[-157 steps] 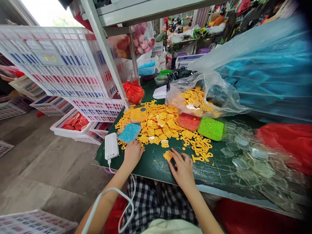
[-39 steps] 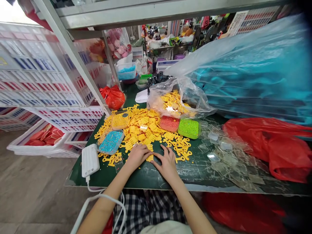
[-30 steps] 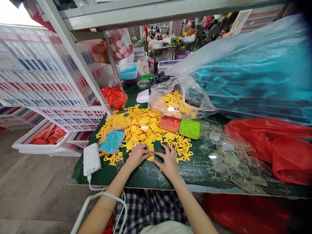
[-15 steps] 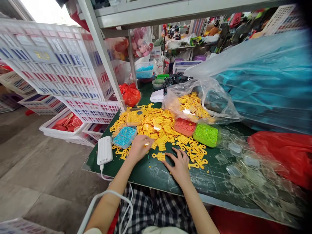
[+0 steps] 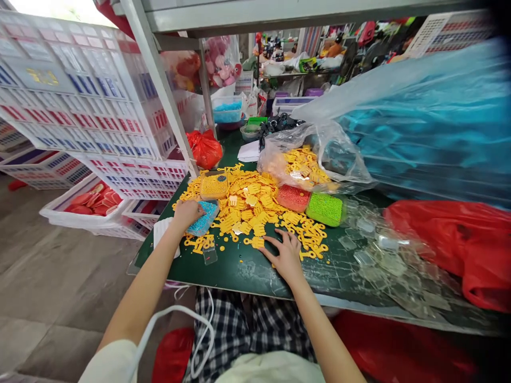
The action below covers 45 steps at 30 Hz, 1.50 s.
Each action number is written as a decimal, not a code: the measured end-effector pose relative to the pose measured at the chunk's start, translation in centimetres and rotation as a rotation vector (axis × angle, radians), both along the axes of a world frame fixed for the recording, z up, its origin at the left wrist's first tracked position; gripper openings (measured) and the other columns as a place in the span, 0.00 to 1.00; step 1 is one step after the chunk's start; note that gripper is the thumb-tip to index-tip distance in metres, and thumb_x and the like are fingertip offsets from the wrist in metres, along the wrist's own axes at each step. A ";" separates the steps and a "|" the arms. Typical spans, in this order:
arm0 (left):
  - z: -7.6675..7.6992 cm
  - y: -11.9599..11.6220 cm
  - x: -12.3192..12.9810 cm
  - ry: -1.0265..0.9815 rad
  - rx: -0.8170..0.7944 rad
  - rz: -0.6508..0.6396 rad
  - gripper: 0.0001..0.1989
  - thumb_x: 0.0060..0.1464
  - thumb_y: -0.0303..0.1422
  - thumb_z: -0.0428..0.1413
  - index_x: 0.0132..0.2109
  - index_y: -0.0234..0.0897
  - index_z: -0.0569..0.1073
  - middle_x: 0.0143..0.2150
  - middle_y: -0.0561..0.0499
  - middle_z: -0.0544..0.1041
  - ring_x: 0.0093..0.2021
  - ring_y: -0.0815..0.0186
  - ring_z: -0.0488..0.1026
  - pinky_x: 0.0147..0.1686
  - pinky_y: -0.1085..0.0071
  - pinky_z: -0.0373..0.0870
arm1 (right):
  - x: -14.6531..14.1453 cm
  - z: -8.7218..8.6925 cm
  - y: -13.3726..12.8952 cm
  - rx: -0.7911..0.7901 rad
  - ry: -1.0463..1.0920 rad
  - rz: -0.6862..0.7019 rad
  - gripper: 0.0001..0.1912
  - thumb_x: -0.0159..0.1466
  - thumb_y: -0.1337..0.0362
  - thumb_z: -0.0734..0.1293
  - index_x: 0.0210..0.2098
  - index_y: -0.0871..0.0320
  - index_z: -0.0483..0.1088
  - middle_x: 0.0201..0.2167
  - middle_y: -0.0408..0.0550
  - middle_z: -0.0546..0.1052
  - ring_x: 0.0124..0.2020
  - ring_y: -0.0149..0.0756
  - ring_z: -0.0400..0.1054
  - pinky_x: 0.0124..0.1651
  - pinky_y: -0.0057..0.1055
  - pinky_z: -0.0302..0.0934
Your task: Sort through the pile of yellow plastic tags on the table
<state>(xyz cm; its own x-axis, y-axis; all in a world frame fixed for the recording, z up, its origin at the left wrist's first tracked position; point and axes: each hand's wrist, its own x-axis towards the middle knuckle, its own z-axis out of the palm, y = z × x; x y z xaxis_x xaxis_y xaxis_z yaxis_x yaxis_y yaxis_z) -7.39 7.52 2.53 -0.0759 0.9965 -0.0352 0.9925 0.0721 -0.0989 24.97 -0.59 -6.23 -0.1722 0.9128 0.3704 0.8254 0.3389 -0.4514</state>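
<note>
At front of right hand (image 5: 286,256): yellow piece (image 5: 254,242), flat on table (image 5: 223,274), cannot tell if pinched. At left hand (image 5: 186,214): blue bead tub (image 5: 205,221); cannot tell hold. Beyond right hand: large heap (image 5: 249,198), seemingly unworked; finished count unclear.

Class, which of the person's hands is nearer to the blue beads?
Left. The left hand is at the left side of the blue beads; the right hand is farther off, to their right, at a yellow piece.
</note>
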 end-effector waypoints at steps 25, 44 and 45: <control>-5.3 -4.8 14.2 -0.398 0.166 -0.570 0.15 0.65 0.40 0.50 0.46 0.44 0.81 0.37 0.48 0.77 0.40 0.61 0.69 0.41 0.64 0.60 | -0.2 0.9 0.1 -0.045 0.045 -0.023 0.15 0.62 0.51 0.69 0.47 0.44 0.77 0.54 0.50 0.68 0.57 0.50 0.54 0.58 0.47 0.52; -4.9 -5.9 14.9 -0.436 0.189 -0.461 0.13 0.63 0.36 0.51 0.43 0.45 0.82 0.31 0.50 0.75 0.37 0.62 0.69 0.43 0.63 0.57 | 0.0 0.1 0.0 -0.002 -0.040 0.016 0.15 0.65 0.52 0.66 0.50 0.44 0.75 0.55 0.51 0.69 0.57 0.51 0.56 0.56 0.50 0.51; -4.9 -5.9 14.9 -0.436 0.192 -0.459 0.13 0.62 0.36 0.52 0.43 0.46 0.82 0.32 0.50 0.75 0.37 0.62 0.69 0.43 0.63 0.57 | 0.0 0.0 0.0 0.001 -0.049 0.008 0.15 0.65 0.52 0.66 0.50 0.43 0.75 0.55 0.50 0.69 0.57 0.51 0.56 0.56 0.50 0.51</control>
<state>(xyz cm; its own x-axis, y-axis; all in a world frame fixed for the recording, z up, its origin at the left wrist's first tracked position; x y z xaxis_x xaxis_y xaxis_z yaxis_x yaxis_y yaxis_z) 7.52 1.63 -2.38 0.3394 0.9157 0.2154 0.8728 -0.3919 0.2910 24.98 -0.55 -6.27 -0.1977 0.9108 0.3624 0.8438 0.3463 -0.4100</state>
